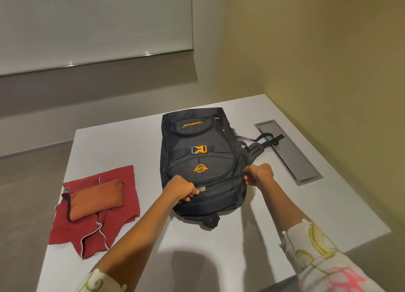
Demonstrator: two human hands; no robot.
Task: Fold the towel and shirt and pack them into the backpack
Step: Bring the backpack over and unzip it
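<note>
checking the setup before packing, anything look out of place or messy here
The red shirt lies rumpled at the table's left edge, the folded orange towel on top. A backpack strap trails across the grey hatch. Nothing looks damaged.

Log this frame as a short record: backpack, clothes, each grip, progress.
backpack: black fabric backpack with orange logo, flat on the white table
left grip: pinches the silver zipper pull
right grip: holds the backpack's side
clothes: folded orange towel lies on the red shirt, left of the backpack
progress: nothing packed yet
</note>
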